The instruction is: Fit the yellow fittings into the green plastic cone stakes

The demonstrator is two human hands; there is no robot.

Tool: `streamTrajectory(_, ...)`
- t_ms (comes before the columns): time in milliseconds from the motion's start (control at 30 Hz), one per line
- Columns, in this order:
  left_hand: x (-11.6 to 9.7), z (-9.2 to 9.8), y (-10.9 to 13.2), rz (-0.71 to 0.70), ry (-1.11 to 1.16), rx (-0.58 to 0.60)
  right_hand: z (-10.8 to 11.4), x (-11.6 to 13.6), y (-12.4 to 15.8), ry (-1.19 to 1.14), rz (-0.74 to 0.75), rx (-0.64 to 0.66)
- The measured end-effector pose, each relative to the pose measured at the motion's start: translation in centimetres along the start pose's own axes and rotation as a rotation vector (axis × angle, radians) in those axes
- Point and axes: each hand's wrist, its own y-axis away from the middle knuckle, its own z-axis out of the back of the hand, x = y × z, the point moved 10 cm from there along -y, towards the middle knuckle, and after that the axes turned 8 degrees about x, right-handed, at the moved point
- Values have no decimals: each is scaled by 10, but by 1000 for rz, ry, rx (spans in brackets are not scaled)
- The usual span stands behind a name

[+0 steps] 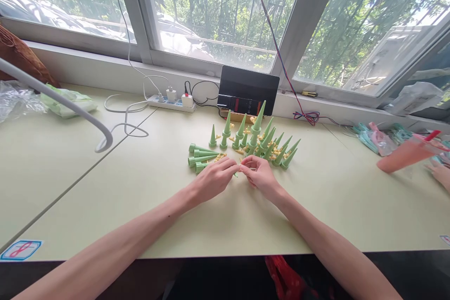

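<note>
My left hand (217, 179) is closed over a green cone whose tip pokes out below its fingers. Close beside it, my right hand (259, 176) has thumb and fingers pinched together, with the fingertips of both hands nearly touching; what the right hand holds is too small to make out. Several green cones (202, 153) lie on their sides just behind my left hand. Beyond both hands, more green cones (258, 119) stand upright in a cluster, with small yellow pieces (276, 156) among them.
A black tablet (246, 86) leans by the window behind the cones. A power strip (172, 103) with cables lies back left. At right are a pink cup (404, 153), plastic bags (381, 138) and another person's hand (441, 173). A white curved tube (70, 103) crosses the left.
</note>
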Motion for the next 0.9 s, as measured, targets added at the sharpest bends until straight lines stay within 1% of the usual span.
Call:
streamTrajectory(200, 0, 3, -1, 9, 34, -19, 0, -3, -1, -9, 6, -2)
streamTrajectory(400, 14, 7, 0, 133, 190, -47, 3, -2, -3, 16, 47, -37)
streamTrajectory(600, 30, 1, 2, 282, 309, -17, 6, 0, -4, 50, 85, -73)
streamTrajectory(767, 36, -4, 5, 330, 404, -23, 10, 2, -3, 63, 91, -108)
streamTrajectory(900, 39, -8, 6, 378, 427, 10, 9, 7, -2, 108, 138, -111)
